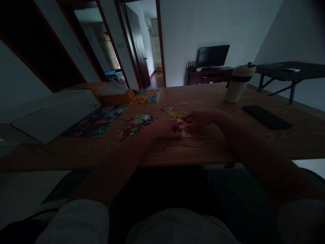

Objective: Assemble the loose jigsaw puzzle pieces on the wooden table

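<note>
My left hand (165,128) and my right hand (196,121) meet over the wooden table (203,149), fingers curled together around small pink and pale jigsaw pieces (185,130) lying on the wood. A loose heap of colourful jigsaw pieces (135,124) lies just left of my left hand. A few joined pieces (173,112) sit just beyond my hands. The room is dim, so the fingertips are hard to make out.
A dark puzzle board (98,121) lies at the left, a colourful picture sheet (146,96) and an orange box (111,92) behind it. A white tumbler (238,84) and a black phone (266,117) stand at the right. A white sheet (56,113) lies far left.
</note>
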The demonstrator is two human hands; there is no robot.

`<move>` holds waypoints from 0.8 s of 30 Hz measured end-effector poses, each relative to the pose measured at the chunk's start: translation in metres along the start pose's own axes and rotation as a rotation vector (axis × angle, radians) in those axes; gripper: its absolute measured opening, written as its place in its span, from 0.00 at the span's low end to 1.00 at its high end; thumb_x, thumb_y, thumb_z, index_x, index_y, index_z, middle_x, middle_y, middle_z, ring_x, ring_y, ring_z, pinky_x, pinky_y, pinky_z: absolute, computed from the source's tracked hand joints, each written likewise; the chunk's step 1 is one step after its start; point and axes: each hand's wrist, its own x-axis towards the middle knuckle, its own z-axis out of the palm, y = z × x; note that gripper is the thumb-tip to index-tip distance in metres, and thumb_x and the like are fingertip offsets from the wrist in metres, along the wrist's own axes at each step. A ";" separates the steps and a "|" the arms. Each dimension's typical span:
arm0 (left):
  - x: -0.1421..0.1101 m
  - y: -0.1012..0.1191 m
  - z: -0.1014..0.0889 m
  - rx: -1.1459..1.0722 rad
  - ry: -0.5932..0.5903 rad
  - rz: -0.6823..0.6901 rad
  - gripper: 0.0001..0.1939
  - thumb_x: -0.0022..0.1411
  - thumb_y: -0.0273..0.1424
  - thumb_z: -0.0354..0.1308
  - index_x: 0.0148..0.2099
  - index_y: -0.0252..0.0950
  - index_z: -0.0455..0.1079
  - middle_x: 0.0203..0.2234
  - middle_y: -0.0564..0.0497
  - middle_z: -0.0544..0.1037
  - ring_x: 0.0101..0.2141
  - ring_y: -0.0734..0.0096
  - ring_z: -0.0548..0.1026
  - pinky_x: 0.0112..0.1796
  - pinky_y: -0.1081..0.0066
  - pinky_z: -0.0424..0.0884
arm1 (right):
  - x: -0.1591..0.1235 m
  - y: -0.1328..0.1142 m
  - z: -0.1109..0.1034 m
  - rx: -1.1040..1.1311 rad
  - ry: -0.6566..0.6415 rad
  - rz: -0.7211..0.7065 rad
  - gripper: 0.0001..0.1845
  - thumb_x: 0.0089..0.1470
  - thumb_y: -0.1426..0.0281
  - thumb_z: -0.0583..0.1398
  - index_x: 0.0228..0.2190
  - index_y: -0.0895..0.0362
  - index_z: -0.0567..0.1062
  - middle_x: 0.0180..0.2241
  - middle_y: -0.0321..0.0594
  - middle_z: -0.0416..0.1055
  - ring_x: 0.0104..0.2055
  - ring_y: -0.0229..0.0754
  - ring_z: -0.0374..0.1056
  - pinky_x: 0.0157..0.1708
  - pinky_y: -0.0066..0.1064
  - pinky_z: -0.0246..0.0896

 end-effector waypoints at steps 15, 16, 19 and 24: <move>-0.028 -0.043 -0.037 -0.091 0.182 -0.285 0.24 0.69 0.45 0.55 0.61 0.41 0.74 0.44 0.47 0.82 0.38 0.64 0.78 0.42 0.67 0.71 | -0.001 0.018 -0.008 0.376 0.288 0.114 0.25 0.61 0.49 0.59 0.52 0.50 0.79 0.54 0.44 0.76 0.52 0.54 0.74 0.53 0.46 0.70; -0.032 -0.050 -0.043 -0.087 0.235 -0.329 0.25 0.69 0.45 0.55 0.62 0.41 0.73 0.44 0.47 0.82 0.39 0.63 0.78 0.43 0.66 0.71 | -0.002 0.015 -0.007 0.382 0.288 0.111 0.24 0.61 0.50 0.59 0.51 0.50 0.80 0.54 0.44 0.76 0.52 0.54 0.73 0.54 0.46 0.69; -0.043 -0.072 -0.054 -0.141 0.297 -0.379 0.26 0.68 0.44 0.55 0.61 0.35 0.73 0.45 0.44 0.81 0.41 0.63 0.77 0.45 0.66 0.71 | -0.002 0.007 -0.006 0.376 0.276 0.074 0.23 0.60 0.51 0.61 0.50 0.50 0.80 0.54 0.45 0.76 0.54 0.54 0.72 0.56 0.46 0.67; -0.062 -0.111 -0.051 -0.162 0.252 -0.421 0.27 0.65 0.46 0.57 0.59 0.35 0.73 0.46 0.44 0.81 0.41 0.61 0.77 0.45 0.65 0.71 | 0.004 0.009 0.001 0.330 0.241 0.064 0.27 0.57 0.48 0.62 0.52 0.49 0.79 0.54 0.46 0.76 0.52 0.55 0.74 0.52 0.46 0.70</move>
